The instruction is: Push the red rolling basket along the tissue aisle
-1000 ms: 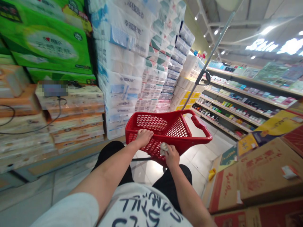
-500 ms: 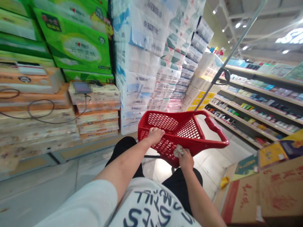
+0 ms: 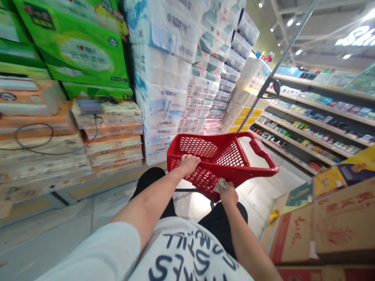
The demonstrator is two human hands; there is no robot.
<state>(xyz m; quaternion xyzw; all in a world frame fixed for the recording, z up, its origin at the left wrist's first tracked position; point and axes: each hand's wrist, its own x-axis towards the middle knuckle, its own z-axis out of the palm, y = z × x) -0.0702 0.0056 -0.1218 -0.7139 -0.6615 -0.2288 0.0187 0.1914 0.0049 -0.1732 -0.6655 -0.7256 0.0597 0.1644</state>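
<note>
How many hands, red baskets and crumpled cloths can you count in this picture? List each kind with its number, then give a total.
Hands: 2 (left hand, right hand)
Red basket: 1
Crumpled cloth: 1
Total: 4

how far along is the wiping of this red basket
Done: hard to judge; the red basket is empty and tilted, with no dirt line showing. In hand: the left hand grips its near rim while the right hand presses a white wad against the near mesh wall. Left: probably its far side, which no hand touches.
</note>
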